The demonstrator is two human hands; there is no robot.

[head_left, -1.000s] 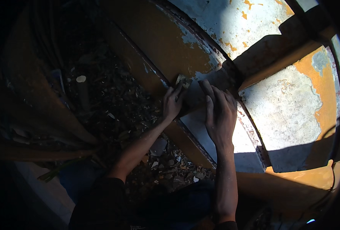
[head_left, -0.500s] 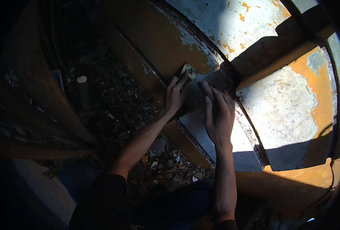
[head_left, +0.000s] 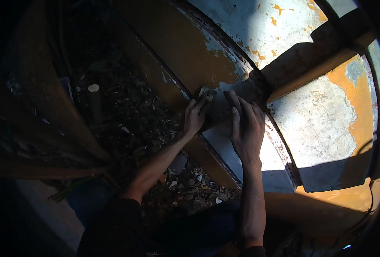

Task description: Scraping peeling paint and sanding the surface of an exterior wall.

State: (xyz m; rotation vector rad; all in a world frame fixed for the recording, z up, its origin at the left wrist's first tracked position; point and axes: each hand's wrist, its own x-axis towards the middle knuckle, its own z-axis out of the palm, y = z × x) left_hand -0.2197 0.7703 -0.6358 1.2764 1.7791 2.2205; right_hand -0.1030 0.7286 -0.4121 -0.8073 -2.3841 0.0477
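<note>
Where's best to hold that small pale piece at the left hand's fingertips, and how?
Probably pinched at its near edge, from the lower left: the left hand meets the small pale piece there, and its squarish far end juts out uncovered.

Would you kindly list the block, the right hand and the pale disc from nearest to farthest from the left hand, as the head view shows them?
1. Block: at the left hand's far end.
2. Right hand: to the right.
3. Pale disc: well left.

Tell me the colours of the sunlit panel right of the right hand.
The panel: mottled white, orange toward its right; head view.
</note>
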